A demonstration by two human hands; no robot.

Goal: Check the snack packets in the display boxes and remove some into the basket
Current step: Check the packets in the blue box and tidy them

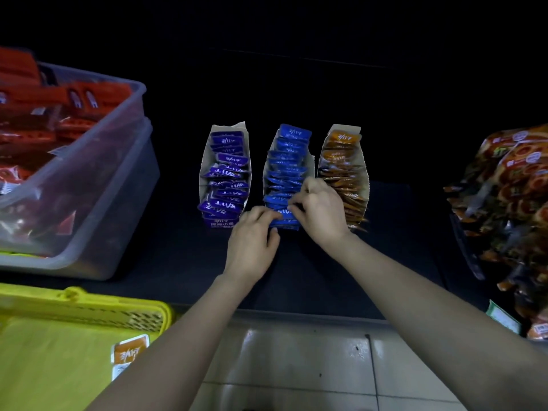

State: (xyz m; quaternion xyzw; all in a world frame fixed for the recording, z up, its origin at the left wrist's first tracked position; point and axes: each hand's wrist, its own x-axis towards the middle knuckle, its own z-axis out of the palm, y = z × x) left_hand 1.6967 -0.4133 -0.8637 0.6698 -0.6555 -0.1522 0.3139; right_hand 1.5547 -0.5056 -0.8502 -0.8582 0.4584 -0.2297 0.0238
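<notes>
Blue packets (286,173) in the middle of three display boxes (311,166) are pinched at its near end by left hand (252,241) and right hand (321,209); one orange packet (129,354) is held in the basket (89,310).

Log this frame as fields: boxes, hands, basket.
boxes: purple packets, blue packets, orange packets, left to right
left hand: pinches blue packets at box front
right hand: fingers curled on blue packets just behind
basket: yellow, lower left, holds a lone packet, orange
tub: clear, red packets, far left
</notes>
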